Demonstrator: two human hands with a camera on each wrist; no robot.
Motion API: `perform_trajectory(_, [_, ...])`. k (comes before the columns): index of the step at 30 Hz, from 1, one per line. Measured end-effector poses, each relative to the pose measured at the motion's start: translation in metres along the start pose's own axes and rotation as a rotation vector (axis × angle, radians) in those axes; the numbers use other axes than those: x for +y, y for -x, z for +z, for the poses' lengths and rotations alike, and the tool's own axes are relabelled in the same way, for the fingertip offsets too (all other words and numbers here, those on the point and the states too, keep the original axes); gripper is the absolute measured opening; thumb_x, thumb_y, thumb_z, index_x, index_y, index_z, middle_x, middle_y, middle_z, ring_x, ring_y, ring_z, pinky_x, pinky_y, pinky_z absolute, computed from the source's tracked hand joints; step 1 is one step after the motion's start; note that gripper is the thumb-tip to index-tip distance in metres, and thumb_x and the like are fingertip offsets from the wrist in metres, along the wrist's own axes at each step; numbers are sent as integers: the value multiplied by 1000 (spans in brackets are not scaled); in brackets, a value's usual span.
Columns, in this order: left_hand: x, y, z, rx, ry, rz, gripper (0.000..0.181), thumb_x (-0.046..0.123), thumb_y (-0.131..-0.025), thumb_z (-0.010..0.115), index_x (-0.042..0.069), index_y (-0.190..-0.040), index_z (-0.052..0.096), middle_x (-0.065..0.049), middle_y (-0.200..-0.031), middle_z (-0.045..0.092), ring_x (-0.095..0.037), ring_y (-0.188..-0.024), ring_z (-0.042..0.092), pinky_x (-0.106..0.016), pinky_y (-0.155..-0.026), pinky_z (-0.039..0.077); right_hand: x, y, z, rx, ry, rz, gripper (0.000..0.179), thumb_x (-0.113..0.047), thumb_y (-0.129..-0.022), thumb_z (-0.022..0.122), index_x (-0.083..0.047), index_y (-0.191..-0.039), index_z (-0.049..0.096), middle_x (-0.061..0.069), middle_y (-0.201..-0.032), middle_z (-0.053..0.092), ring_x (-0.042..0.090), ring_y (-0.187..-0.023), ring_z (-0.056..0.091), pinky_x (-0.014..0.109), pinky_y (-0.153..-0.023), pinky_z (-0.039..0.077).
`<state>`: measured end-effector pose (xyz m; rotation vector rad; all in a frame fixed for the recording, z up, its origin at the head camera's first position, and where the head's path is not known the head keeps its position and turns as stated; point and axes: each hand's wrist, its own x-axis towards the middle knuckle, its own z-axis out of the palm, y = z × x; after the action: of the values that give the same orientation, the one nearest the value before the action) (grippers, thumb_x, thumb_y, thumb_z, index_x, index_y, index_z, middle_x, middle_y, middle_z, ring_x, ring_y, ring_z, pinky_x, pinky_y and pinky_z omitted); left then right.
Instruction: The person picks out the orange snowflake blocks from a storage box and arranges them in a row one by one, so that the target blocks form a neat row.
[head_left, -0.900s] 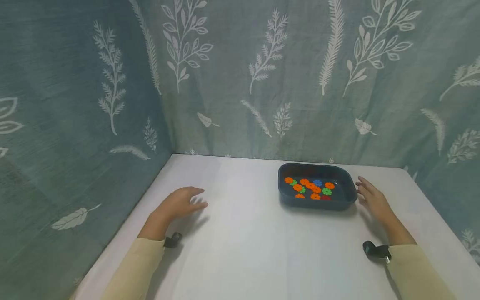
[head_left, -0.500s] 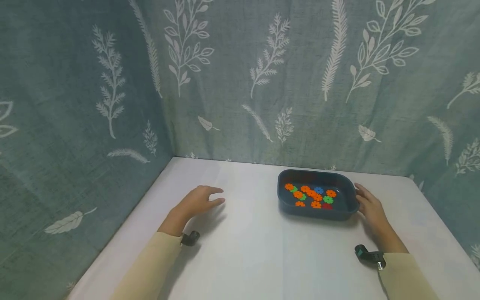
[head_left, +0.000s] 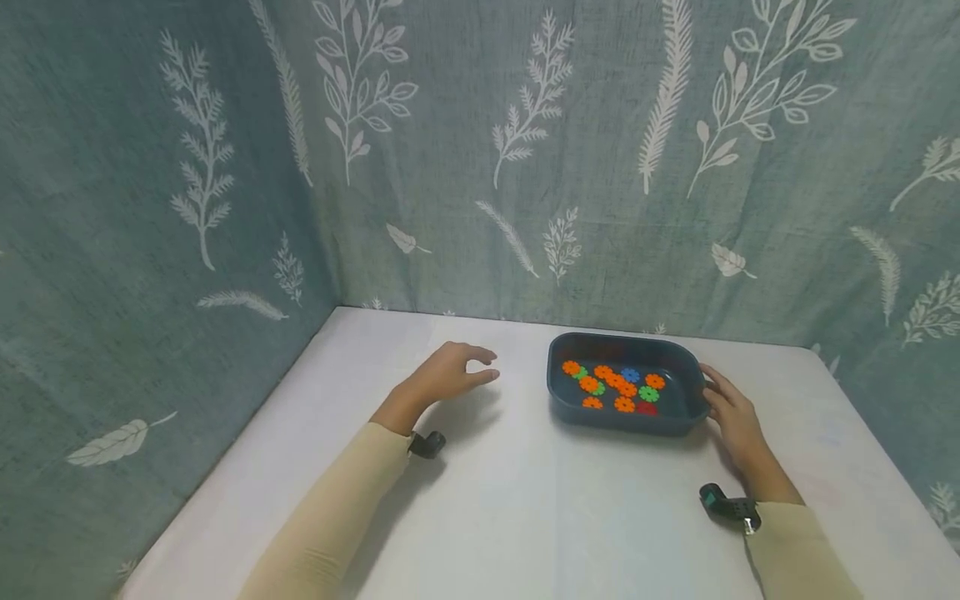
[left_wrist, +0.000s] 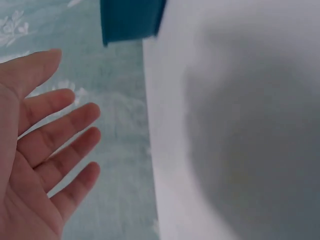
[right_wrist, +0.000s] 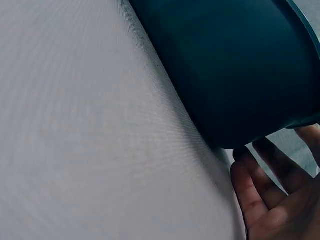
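A dark teal rectangular tray (head_left: 630, 423) stands toward the back right of the white table, holding small flower-shaped pieces (head_left: 625, 404) in orange, green, blue and red. My right hand (head_left: 735, 417) is at the tray's right end, its fingertips against the outer wall and rim. In the right wrist view, the fingers (right_wrist: 250, 195) reach up to the tray's lower corner, fairly straight. My left hand (head_left: 450, 372) hovers over the table left of the tray, thumb and fingers spread apart with nothing between them. The left wrist view shows its palm, with the tray's corner (left_wrist: 132, 20) beyond.
The white table (head_left: 480, 500) meets a green-grey leaf-patterned cloth (head_left: 450, 167) at the back and along the left. Each wrist wears a small black camera, such as the left wrist camera (head_left: 427, 444) and the right wrist camera (head_left: 727, 504).
My left hand has moved right and a little farther back, closer to the tray. My right hand has come in from beside the tray to touch its right end.
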<state>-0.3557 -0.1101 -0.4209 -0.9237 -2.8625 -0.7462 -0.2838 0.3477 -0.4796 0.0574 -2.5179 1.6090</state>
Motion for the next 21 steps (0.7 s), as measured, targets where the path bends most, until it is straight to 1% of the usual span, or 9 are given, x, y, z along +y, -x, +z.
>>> perform_trajectory(3, [10,-20,2,4,18,20,40,40,-95,63,12,-123,68,2,-109,69,-17,-110,60,-39,-94,45,0,-1,2,4,21,-10,54,-32,-107,28,-8,-155,22,28,-153,25,49,-135,29,61,-99,34])
perform_trajectory(7, [20,-40,9,6,63,43,39,39,-95,63,14,-124,67,5,-103,70,-16,-110,60,-39,-93,46,0,0,3,6,65,-14,54,-34,-107,27,-9,-155,22,27,-153,24,51,-134,28,62,-99,34])
perform_trajectory(11, [25,-51,19,11,105,61,39,37,-93,65,15,-124,67,7,-101,70,-15,-110,59,-38,-93,46,4,0,2,14,89,-24,55,-36,-107,26,-8,-155,22,28,-152,25,53,-133,29,64,-98,34])
perform_trajectory(14, [28,-58,24,2,127,72,38,34,-93,67,15,-126,66,5,-105,70,-15,-108,61,-37,-91,47,6,0,1,17,85,-28,56,-37,-107,27,-8,-155,23,28,-152,26,53,-133,30,64,-98,34])
perform_trajectory(18, [33,-69,23,-31,122,86,37,26,-93,68,12,-127,65,-2,-114,68,-16,-104,63,-36,-88,49,7,-1,1,15,87,-27,57,-39,-106,28,-9,-155,23,27,-153,25,52,-134,29,64,-97,34])
perform_trajectory(21, [38,-79,19,-64,111,78,36,23,-93,68,12,-127,65,-3,-114,68,-16,-104,62,-35,-87,50,8,-1,-1,16,101,-25,57,-40,-106,28,-10,-155,23,26,-154,23,53,-134,28,65,-97,34])
